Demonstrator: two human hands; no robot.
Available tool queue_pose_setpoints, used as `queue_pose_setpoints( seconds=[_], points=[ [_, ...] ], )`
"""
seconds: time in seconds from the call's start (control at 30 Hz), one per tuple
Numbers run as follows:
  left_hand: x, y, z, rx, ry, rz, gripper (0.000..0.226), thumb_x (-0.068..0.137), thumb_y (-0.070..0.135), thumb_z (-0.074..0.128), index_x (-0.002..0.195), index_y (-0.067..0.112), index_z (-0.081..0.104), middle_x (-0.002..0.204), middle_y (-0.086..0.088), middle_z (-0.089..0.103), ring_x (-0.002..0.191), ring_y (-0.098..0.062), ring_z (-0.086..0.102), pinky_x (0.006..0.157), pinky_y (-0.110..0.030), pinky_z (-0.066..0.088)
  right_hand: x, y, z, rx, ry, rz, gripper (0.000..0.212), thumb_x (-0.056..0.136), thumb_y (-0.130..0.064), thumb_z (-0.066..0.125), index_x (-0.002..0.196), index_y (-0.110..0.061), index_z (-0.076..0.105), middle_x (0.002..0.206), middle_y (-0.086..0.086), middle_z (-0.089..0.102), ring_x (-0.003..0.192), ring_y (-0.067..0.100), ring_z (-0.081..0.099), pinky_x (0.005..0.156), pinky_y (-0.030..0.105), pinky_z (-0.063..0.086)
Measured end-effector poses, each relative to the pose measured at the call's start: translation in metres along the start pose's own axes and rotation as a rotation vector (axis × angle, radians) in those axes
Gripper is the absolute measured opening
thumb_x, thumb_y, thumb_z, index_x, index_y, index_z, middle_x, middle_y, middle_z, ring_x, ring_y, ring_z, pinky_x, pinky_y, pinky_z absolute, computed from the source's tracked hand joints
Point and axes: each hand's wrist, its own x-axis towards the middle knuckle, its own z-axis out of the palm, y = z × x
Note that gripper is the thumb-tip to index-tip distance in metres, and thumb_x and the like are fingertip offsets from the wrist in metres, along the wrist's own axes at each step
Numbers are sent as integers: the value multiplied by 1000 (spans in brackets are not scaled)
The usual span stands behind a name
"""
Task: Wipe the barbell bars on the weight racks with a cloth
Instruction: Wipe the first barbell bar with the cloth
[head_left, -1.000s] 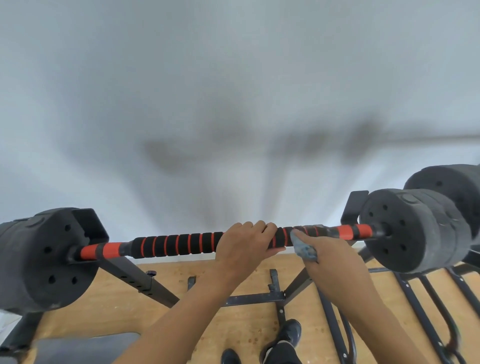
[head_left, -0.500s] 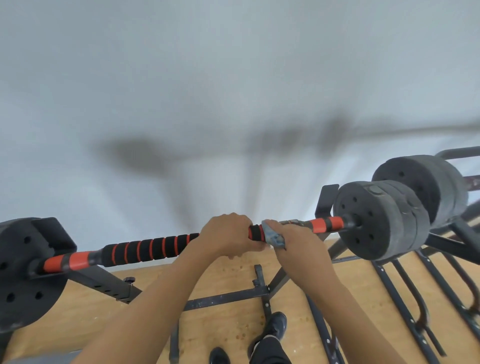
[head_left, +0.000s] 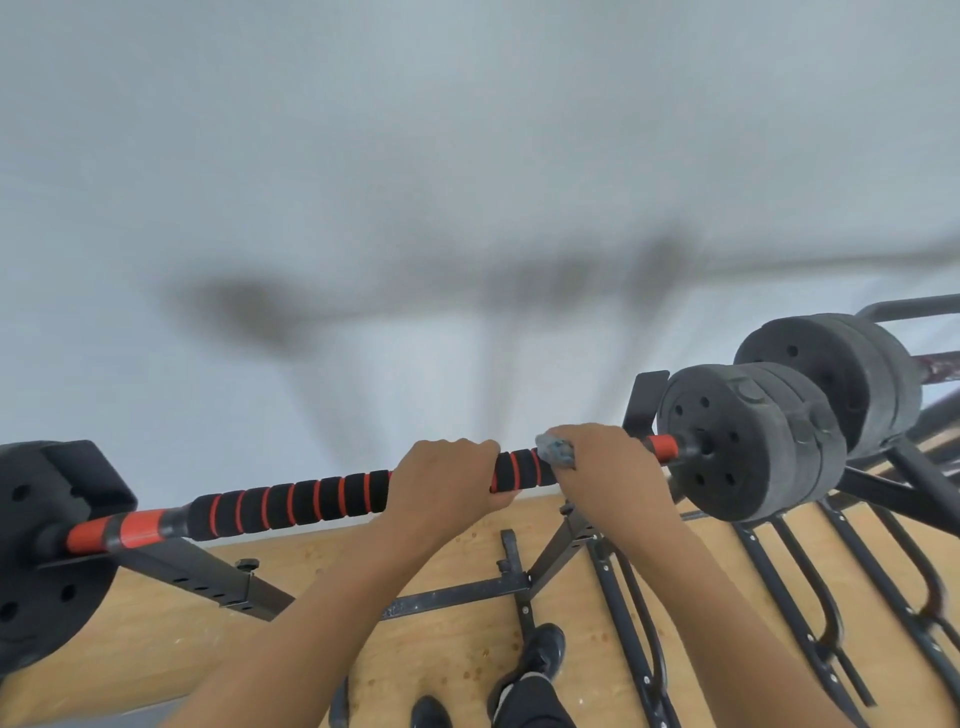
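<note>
A barbell bar (head_left: 291, 501) with black foam grips and orange rings lies across a black rack, close to a white wall. Dark grey plates (head_left: 743, 441) sit on its right end and another plate (head_left: 36, 551) on its left end. My left hand (head_left: 447, 480) grips the bar near its middle. My right hand (head_left: 608, 473) is wrapped round the bar farther right, beside the orange end sleeve, and holds a small grey-blue cloth (head_left: 556, 449) against the bar. Most of the cloth is hidden under my fingers.
The rack's black arms and base (head_left: 467, 595) stand on a wooden floor. A second loaded barbell (head_left: 831, 369) rests on another rack at the right. More black rack tubes (head_left: 810, 597) run along the lower right. My shoes (head_left: 540, 654) are below the bar.
My right hand with the cloth has slid right along the bar towards the plates, leaving a gap of foam grip between my hands. The view has shifted, showing more of the second barbell.
</note>
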Motion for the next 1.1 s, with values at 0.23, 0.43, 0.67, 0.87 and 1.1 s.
queue_pose_setpoints(
  seconds=[0.23,0.43,0.67,0.87,1.1],
  points=[
    [-12,6,17,74,177,34,36,87,52,75,91,21,57,65,8,51,51,-13,48,51,-26,36,-44,3,7,-101,53,-43,67,99,-19,50,157,-39,24,117,-5,62,93,14,62,68,25,49],
    [-11,14,20,67,222,5,40,86,52,77,95,18,57,72,4,51,54,-16,47,52,-29,41,-48,10,-9,41,33,-9,41,100,-16,53,138,-30,56,106,-2,68,90,16,63,84,33,58],
    [23,14,-19,-189,-220,-90,59,83,64,68,122,27,44,106,5,59,84,-18,65,75,-35,52,4,-1,-14,70,23,-43,24,97,-17,47,79,-30,57,73,-7,60,76,21,64,76,43,57],
    [33,16,-12,-306,-395,-109,27,84,50,70,79,28,56,72,6,62,63,-11,62,59,-27,48,-28,7,11,-79,36,-32,57,95,-11,50,145,-35,40,107,-1,64,89,17,63,70,29,53],
    [28,19,-14,-258,-283,-107,24,86,47,67,82,26,56,74,6,59,66,-13,59,64,-28,50,-61,17,5,31,71,-41,67,96,-17,54,152,-48,34,109,-11,65,93,12,60,77,31,56]
  ],
)
